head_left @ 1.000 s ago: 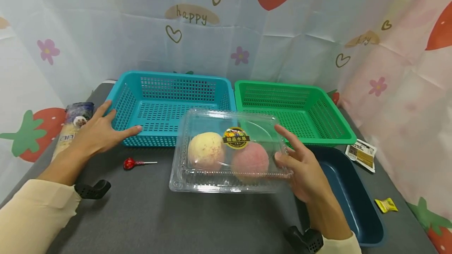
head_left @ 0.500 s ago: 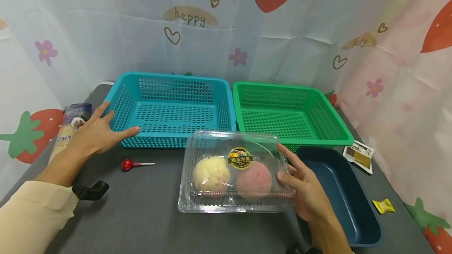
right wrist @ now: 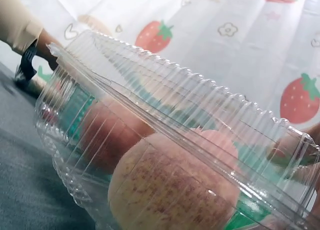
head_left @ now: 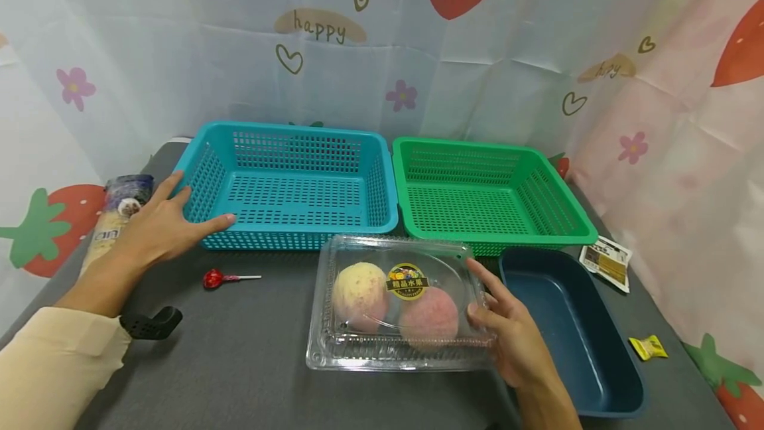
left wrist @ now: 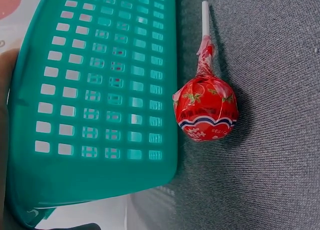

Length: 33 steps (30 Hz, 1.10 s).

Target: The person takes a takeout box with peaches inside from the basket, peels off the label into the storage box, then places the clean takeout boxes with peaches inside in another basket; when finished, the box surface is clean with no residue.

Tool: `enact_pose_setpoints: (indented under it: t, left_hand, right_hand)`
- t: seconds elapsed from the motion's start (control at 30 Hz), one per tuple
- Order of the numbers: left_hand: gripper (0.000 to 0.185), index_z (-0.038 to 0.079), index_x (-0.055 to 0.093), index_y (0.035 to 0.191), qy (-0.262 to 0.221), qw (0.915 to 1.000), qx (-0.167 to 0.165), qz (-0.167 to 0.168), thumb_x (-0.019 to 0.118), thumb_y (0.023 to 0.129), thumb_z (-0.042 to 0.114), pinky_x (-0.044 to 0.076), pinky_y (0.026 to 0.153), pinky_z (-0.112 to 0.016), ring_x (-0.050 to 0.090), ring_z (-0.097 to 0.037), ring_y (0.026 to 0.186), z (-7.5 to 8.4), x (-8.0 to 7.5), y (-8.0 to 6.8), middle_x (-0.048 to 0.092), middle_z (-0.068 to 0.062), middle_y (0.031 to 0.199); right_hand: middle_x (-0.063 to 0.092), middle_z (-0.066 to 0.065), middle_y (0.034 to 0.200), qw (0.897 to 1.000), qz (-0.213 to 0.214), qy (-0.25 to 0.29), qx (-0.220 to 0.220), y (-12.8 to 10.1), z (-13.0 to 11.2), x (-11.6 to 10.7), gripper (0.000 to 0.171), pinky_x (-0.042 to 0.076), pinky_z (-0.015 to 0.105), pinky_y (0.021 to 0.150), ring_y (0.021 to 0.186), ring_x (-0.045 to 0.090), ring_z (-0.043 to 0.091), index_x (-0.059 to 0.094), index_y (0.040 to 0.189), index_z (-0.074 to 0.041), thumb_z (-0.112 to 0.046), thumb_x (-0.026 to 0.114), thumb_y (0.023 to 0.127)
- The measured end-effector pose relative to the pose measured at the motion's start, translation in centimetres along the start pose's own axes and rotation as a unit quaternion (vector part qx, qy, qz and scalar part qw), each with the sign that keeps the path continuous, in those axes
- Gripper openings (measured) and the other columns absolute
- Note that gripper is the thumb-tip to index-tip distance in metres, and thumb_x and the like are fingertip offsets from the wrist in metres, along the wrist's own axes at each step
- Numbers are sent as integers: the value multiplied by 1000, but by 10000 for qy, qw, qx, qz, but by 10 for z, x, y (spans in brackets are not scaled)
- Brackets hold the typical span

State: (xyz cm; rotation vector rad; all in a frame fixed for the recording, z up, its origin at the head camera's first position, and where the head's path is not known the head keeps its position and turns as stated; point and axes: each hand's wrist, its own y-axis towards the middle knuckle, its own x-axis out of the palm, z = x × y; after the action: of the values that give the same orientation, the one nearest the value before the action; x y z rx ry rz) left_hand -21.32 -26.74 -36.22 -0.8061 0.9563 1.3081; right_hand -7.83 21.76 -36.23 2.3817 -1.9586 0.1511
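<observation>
While right hand (head_left: 513,337) grips clamshell (head_left: 400,304), palm hidden

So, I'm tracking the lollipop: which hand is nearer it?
Left. The left hand rests on the blue basket just above the lollipop; the right hand holds the clamshell box.

The clear fruit box (head_left: 401,304), gripped at its right end by the right hand (head_left: 513,337), has come down and nearer, from in front of the baskets' near walls to low over the dark table (head_left: 239,363).
</observation>
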Motion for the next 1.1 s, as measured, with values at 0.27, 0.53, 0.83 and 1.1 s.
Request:
enact_pose_setpoints:
  t: [0.27,0.53,0.83,1.1]
  left_hand:
    - [107,-18,18,144,30,10000,-48,8,52,87,67,19,93,-77,14,-59,132,-1,0,0,-2,-29,155]
    - [107,-18,18,144,44,10000,-34,15,52,87,67,19,93,-77,13,-58,133,-1,1,2,-3,-29,155]
    - [106,-12,15,148,35,9999,33,158,53,86,66,15,94,-77,11,-59,133,-2,-1,0,-1,-31,154]
    - [99,11,7,156,-218,9955,294,872,57,86,61,12,92,-80,-1,-54,138,29,-23,-16,-4,-21,158]
  right_hand:
    - [42,12,94,9995,192,-195,148,3,12,-2,64,30,21,47,71,44,14,29,153,-16,-4,55,95]
    - [40,11,85,9987,312,-293,292,7,18,-4,61,39,25,50,62,43,14,31,152,-18,0,48,96]
    - [7,7,160,9825,374,-1780,392,10,20,-6,59,13,63,107,143,-7,31,33,151,-24,-3,47,98]
    - [9,6,159,9731,505,-2199,462,11,20,-5,59,27,54,96,140,7,34,33,150,-28,-4,47,98]
